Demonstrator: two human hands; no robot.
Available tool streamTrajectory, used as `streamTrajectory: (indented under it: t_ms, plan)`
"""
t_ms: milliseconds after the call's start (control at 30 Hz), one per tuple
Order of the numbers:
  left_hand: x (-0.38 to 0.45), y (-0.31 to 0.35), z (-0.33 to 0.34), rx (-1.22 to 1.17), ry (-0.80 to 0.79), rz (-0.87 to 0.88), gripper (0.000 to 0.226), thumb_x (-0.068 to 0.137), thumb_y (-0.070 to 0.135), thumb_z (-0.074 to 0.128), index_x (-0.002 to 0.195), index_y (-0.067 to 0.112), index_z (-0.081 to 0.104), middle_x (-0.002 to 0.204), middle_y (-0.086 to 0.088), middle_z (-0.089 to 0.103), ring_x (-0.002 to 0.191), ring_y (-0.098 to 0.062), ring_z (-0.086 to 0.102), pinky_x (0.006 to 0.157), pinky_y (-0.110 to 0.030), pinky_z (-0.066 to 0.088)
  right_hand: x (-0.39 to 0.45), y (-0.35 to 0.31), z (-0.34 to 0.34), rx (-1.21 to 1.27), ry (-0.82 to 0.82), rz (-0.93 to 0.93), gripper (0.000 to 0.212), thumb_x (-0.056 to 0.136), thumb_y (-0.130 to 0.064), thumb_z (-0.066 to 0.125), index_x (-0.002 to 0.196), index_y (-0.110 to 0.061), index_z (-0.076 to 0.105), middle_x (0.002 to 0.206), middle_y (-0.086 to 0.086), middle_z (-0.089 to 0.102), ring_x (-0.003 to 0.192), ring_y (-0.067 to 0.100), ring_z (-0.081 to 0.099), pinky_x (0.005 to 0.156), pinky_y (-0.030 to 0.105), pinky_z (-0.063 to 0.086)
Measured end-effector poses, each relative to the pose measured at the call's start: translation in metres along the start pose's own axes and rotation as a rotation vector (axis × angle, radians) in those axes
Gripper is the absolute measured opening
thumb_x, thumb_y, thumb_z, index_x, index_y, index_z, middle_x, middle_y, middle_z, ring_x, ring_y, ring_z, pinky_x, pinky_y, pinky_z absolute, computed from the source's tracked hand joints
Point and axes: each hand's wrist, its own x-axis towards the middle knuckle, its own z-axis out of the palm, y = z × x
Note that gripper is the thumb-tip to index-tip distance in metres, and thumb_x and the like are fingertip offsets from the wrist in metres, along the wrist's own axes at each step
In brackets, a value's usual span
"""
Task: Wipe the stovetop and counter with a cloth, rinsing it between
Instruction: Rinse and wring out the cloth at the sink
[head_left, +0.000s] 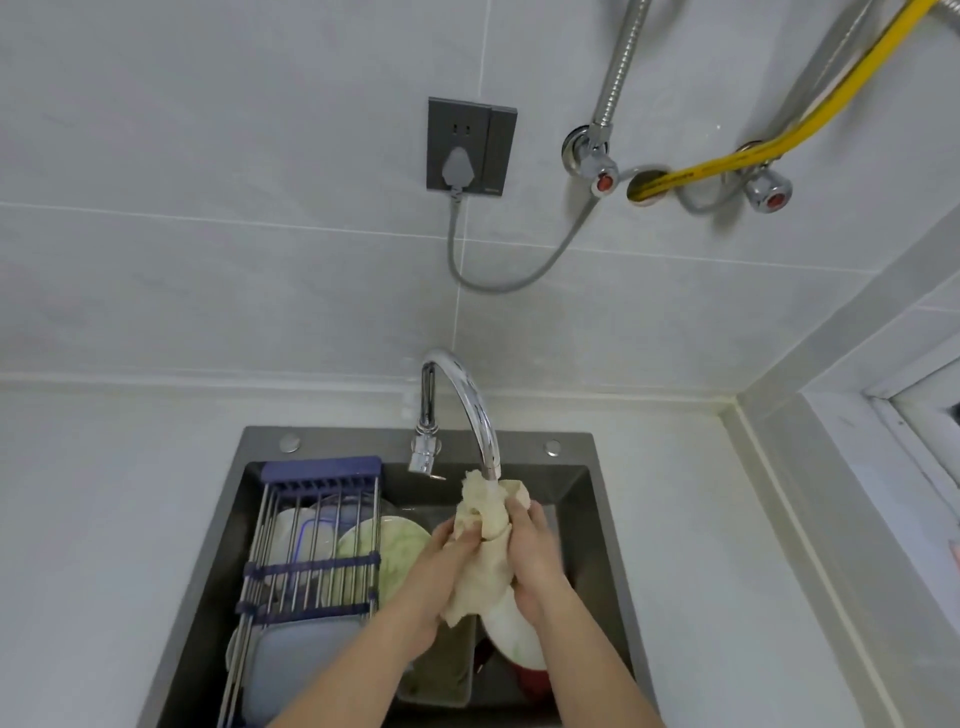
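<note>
Pale grey wall tiles and a white counter (104, 519) frame a dark, square-cornered sink (587, 499) at the lower centre of the frame. Over the basin, just under the tip of the tap (475, 410), sits the cloth (485, 525): cream-coloured, soft and crumpled, bunched into a thick vertical wad with a loose tail hanging at its lower end. Its top touches or nearly touches the spout; whether water is running cannot be told. The left hand (441, 566) grips the wad from the left with fingers curled round it, and the right hand (535, 556) clasps it from the right, fingers wrapped over the fabric.

The tap is a polished chrome arch. Left of the hands, a rack (311, 545) of thin steel rods with blue plastic ends spans the sink, with pale plates (358, 540) beneath it. More dishes, white and red, lie under the right wrist.

Higher on the wall, a dark grey socket (470, 145) holds a grey plug with a looping cord. At the upper right, two chrome valves (597, 166) with red centres join a ribbed metal hose, and a yellow hose (727, 161) bears black print too small to read.
</note>
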Motion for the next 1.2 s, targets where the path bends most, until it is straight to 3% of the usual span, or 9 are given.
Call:
streamTrajectory:
  t_ms: [233,433,567,667,767,900,1000,1100,1200]
  plan:
    - [0.007,0.002,0.014,0.078,0.103,0.184,0.03,0.094,0.018,0.074,0.12,0.029,0.064,0.112,0.001,0.074,0.1,-0.018,0.073,0.077,-0.032,0.06,0.008,-0.015,-0.014,-0.237,-0.008,-0.236,0.023,0.11,-0.033,0.046,0.126,-0.028,0.061,0.122,0.005,0.065,0.109,0.02,0.065,0.094,0.04,0.055]
    - [0.01,0.009,0.01,0.021,0.095,0.249,0.026,0.089,0.015,0.078,0.113,0.022,0.071,0.105,-0.008,0.078,0.096,-0.031,0.076,0.087,-0.053,0.061,0.01,-0.001,-0.04,-0.054,0.062,-0.099,0.024,0.109,-0.029,0.049,0.13,-0.026,0.06,0.116,0.005,0.071,0.103,0.025,0.072,0.08,0.041,0.065]
    - [0.014,0.023,0.008,0.01,0.032,0.24,0.029,0.089,0.017,0.078,0.115,0.028,0.072,0.107,-0.004,0.078,0.101,-0.029,0.076,0.091,-0.054,0.061,0.005,0.011,-0.046,0.16,0.005,0.091,0.037,0.106,-0.055,0.048,0.132,-0.031,0.06,0.122,0.007,0.072,0.107,0.029,0.074,0.085,0.05,0.065]
    - [0.02,0.032,0.015,0.164,0.062,0.271,0.019,0.088,0.027,0.075,0.106,0.033,0.07,0.102,0.001,0.077,0.099,-0.024,0.075,0.089,-0.049,0.061,0.007,0.022,-0.038,0.142,-0.122,0.014,0.064,0.093,-0.08,0.049,0.135,-0.035,0.066,0.124,0.002,0.076,0.118,0.023,0.071,0.094,0.051,0.062]
    - [0.024,0.039,0.024,0.225,0.125,0.309,0.006,0.092,0.028,0.068,0.098,0.026,0.068,0.097,-0.003,0.075,0.096,-0.026,0.073,0.089,-0.048,0.061,0.003,0.029,-0.024,0.168,-0.186,-0.065,0.075,0.085,-0.077,0.067,0.149,-0.041,0.051,0.137,-0.001,0.07,0.125,0.021,0.068,0.097,0.052,0.06]
    - [0.026,0.044,0.027,0.006,0.121,0.187,0.014,0.103,0.02,0.057,0.103,0.02,0.071,0.108,-0.015,0.073,0.099,-0.033,0.07,0.093,-0.054,0.059,0.005,0.029,-0.019,0.232,-0.09,-0.067,0.07,0.083,-0.065,0.073,0.141,-0.03,0.058,0.126,0.004,0.075,0.115,0.026,0.073,0.096,0.056,0.06]
    - [0.026,0.046,0.018,-0.251,0.082,0.07,0.014,0.103,0.02,0.061,0.108,0.012,0.071,0.11,-0.018,0.074,0.096,-0.035,0.072,0.085,-0.049,0.06,0.009,0.023,-0.018,0.243,-0.087,-0.018,0.075,0.085,-0.076,0.067,0.141,-0.027,0.06,0.129,0.005,0.074,0.119,0.028,0.071,0.101,0.055,0.057]
    - [0.021,0.052,0.008,-0.471,-0.054,-0.076,0.04,0.099,0.034,0.065,0.127,0.007,0.071,0.125,-0.023,0.071,0.116,-0.043,0.068,0.104,-0.057,0.052,0.013,0.021,-0.022,0.341,-0.021,0.108,0.061,0.098,-0.071,0.051,0.134,-0.026,0.066,0.128,0.006,0.074,0.119,0.031,0.069,0.099,0.053,0.058]
    - [0.015,0.055,0.001,-0.508,-0.167,-0.127,0.044,0.099,0.038,0.062,0.125,0.005,0.074,0.129,-0.024,0.069,0.122,-0.044,0.065,0.11,-0.054,0.047,0.01,0.029,-0.024,0.464,-0.04,0.251,0.054,0.104,-0.061,0.047,0.131,-0.021,0.071,0.128,0.011,0.074,0.12,0.037,0.068,0.102,0.058,0.056]
